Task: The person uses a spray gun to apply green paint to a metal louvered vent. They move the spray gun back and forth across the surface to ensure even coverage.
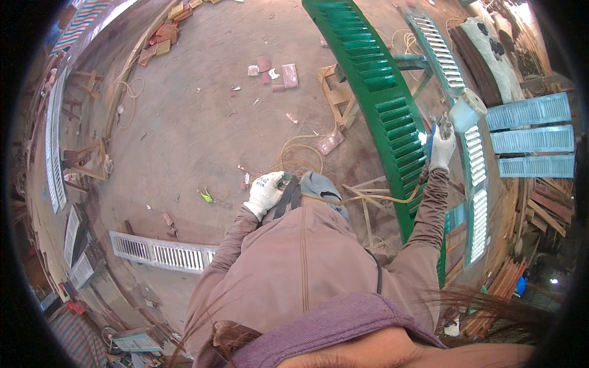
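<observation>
My right hand [442, 149], in a white glove, grips a paint spray gun [443, 126] with a white cup [466, 110] on top, held beside a long green louvered shutter [380, 80] lying on trestles. My left hand [265, 192], also gloved in white, rests at my waist and holds the yellowish air hose [368, 199] and a dark strap against my body. The hose runs across my front toward the gun. A partly painted white-and-green shutter [475, 165] lies just beyond my right hand.
A wooden trestle [336, 98] stands under the green shutter. A white louvered panel [162, 251] lies on the concrete floor at lower left. Light blue shutters [531, 138] are stacked at right. Coiled hose [300, 153], brick pieces [288, 75] and timber scraps litter the floor.
</observation>
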